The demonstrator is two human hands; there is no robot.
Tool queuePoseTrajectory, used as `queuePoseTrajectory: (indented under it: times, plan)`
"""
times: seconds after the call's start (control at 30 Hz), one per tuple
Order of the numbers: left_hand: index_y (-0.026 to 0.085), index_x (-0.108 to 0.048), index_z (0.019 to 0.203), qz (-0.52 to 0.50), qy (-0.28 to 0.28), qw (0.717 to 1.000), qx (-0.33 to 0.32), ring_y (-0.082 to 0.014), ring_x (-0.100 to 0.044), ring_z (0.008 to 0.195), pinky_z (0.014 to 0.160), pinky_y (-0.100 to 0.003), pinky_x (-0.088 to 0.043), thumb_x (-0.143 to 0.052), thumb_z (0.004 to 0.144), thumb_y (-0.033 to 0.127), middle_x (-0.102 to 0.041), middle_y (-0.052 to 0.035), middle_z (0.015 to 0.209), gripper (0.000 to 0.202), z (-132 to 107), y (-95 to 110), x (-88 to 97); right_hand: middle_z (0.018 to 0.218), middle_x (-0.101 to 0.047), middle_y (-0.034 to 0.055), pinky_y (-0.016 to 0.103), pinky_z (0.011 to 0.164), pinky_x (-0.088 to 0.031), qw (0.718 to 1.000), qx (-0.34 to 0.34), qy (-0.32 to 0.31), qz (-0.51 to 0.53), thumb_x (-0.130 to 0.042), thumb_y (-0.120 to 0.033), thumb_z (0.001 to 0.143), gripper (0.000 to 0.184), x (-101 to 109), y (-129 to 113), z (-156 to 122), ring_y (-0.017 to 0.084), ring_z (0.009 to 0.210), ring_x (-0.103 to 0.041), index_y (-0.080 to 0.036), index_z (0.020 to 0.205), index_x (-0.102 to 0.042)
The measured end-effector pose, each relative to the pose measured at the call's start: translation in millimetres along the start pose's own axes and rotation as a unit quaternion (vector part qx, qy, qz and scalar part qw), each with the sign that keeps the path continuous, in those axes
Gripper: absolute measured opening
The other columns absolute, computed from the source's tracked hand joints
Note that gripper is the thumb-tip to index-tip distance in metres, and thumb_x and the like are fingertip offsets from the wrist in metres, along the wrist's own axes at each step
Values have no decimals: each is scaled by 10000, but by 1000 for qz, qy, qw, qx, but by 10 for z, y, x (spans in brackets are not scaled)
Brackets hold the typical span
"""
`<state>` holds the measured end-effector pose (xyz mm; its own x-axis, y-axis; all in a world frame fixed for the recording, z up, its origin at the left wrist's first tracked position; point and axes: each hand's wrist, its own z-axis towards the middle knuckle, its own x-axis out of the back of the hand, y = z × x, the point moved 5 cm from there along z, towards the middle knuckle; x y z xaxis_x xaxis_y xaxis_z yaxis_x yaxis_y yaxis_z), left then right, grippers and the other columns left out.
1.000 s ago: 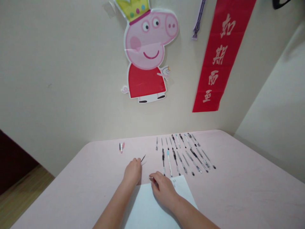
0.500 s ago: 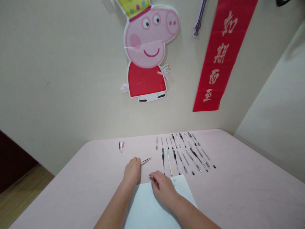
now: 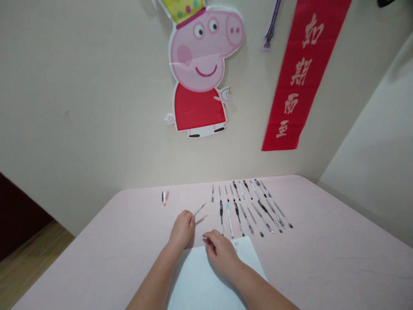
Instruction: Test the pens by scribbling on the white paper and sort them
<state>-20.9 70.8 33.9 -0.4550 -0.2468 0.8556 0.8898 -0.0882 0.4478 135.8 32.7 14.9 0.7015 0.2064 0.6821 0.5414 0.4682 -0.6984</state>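
Note:
My left hand is closed on a slim pen, whose dark pointed end sticks out up and to the right. The pen is lifted, and its shadow falls on the table just below. To the right, my right hand is closed over the top part of a white sheet of paper. A small pale tip shows at its fingertips, but what it holds is mostly hidden. Small dark writing marks the paper's upper right corner.
Two rows of pens, with a black-gripped pen among them, lie on the pink-covered table at the right. At the back left are a few small items, one of them a white and pink stick. The wall stands directly behind.
My left hand has risen slightly and shifted right, tilting the pen so its end points higher off the table. My right hand has hardly moved.

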Motion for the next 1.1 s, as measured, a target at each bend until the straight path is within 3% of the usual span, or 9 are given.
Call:
queuePoseTrajectory:
  times: [0.33,0.6,0.83,1.03,1.1]
  plan:
    - [195,-567,693,-143,38,989,16,-217,-543,795,772,-343,-417,-428,809,197,-577,-53,765,181,25,-77,-38,919,-633,49,274,751,-447,1000,6,17,23,-480,-71,782,314,-17,28,6,175,828,-608,-186,1038,-620]
    - [189,-689,715,-310,61,944,90,-212,-536,773,728,-321,-411,-560,747,352,-559,-29,719,211,72,-80,-4,866,-625,52,271,720,-455,990,28,75,113,-461,-55,785,281,34,59,46,166,775,-584,-171,965,-644]
    - [117,-706,881,-475,-39,868,138,-112,-449,524,537,-232,-347,-622,683,585,-460,43,537,515,-12,141,-161,836,-641,44,255,653,-445,978,11,110,179,-486,-153,818,190,90,88,71,152,707,-570,-170,919,-646]
    - [100,-705,831,-623,-154,742,191,-73,-442,493,498,-197,-317,-794,614,417,-499,33,543,395,-146,331,-353,693,-601,15,238,564,-395,969,-23,112,217,-475,-250,843,170,101,140,99,141,610,-525,-162,803,-615]
    - [94,-709,854,-644,-170,719,200,-70,-461,496,502,-193,-339,-794,636,389,-524,24,561,377,-171,354,-370,645,-573,3,234,543,-380,966,-33,113,231,-470,-250,832,164,95,165,107,139,585,-512,-168,749,-584]
